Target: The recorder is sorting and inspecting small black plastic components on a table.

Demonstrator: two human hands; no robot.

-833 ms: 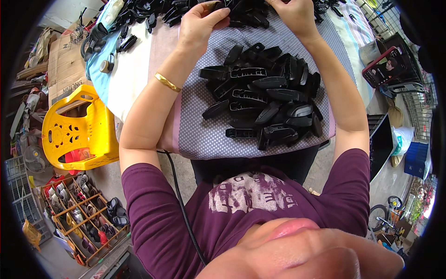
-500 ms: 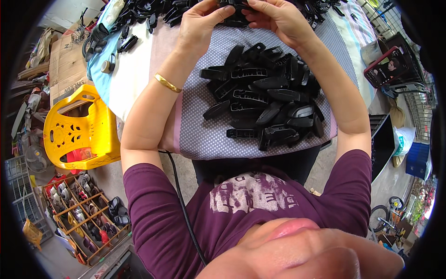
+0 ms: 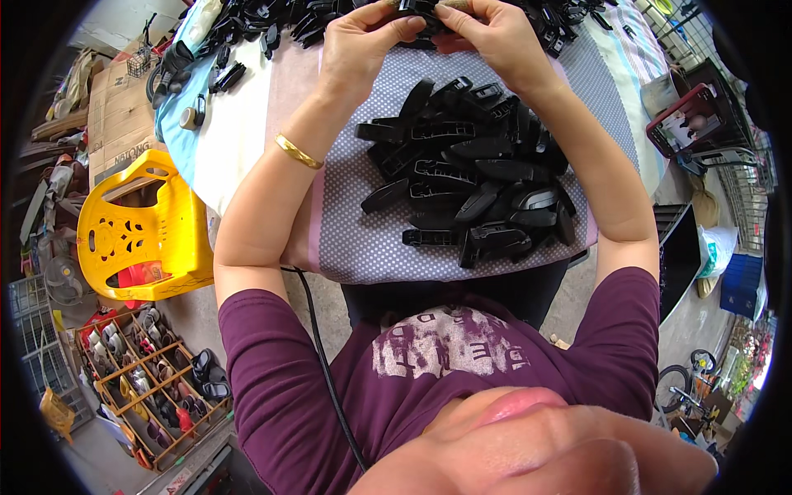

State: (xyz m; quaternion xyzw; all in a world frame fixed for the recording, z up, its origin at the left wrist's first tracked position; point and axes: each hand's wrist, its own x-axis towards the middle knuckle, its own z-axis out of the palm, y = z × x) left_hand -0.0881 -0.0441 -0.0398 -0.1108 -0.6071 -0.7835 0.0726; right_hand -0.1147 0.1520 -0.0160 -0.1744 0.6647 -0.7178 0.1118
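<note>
At the table's far side, my left hand [image 3: 360, 45] pinches a small black plastic part [image 3: 410, 7] between thumb and fingers. My right hand [image 3: 497, 37] is closed at its other end, thumb against the fingers. The upper frame edge cuts off part of both grips, so the part's full shape is hidden. Between my forearms lies a heap of black plastic pieces [image 3: 503, 169], long and curved, some with ribbed hollow undersides. Beyond my hands, more loose black parts [image 3: 309, 21] spread along the table's far end.
A dotted grey cloth [image 3: 355, 223] covers the table. To the left stand a yellow plastic chair [image 3: 124, 223] and a shoe rack [image 3: 157, 379]. A phone [image 3: 686, 118] leans near a metal cup [image 3: 662, 91] at the right. A black cable [image 3: 318, 346] hangs across my front.
My hands have shifted slightly and the fingers have turned around the black part. The right fingers curl in closer. The phone's screen picture differs. The heap is unchanged.
</note>
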